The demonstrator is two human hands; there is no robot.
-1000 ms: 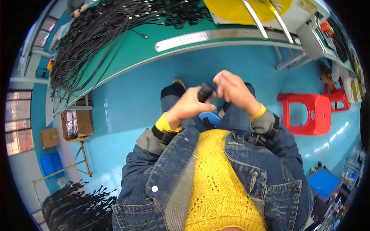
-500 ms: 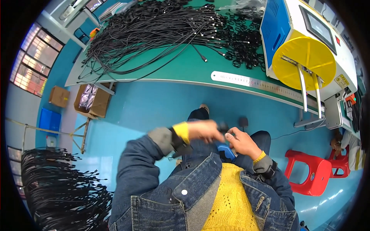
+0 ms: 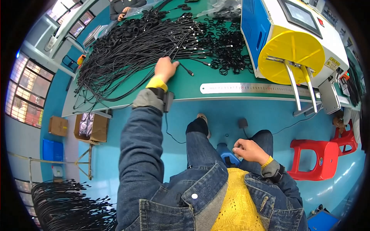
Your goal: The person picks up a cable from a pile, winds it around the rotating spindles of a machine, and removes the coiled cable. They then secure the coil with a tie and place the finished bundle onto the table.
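My left hand (image 3: 165,69) reaches out over the green table, at the near edge of a large heap of black cables (image 3: 131,50). Its fingers are closed on a black cable, partly hidden beneath the hand; a cable end with a plug (image 3: 190,72) lies just to its right. My right hand (image 3: 250,151) hovers above my lap with curled fingers; whatever they hold, if anything, is out of sight. Below it, between my legs, sits a blue object (image 3: 228,157) whose kind I cannot make out.
A steel ruler (image 3: 239,88) lies along the table's front edge. To its right stands a white-and-blue machine (image 3: 256,30) with a yellow disc (image 3: 291,46). Black loops (image 3: 231,46) lie beside the cables. Red stools (image 3: 318,161) stand right; more cables (image 3: 69,208) hang lower left.
My left hand has left my right hand and reached forward to the cable heap. The dark item that was between both hands is no longer seen there. A person's hand now shows beyond the table.
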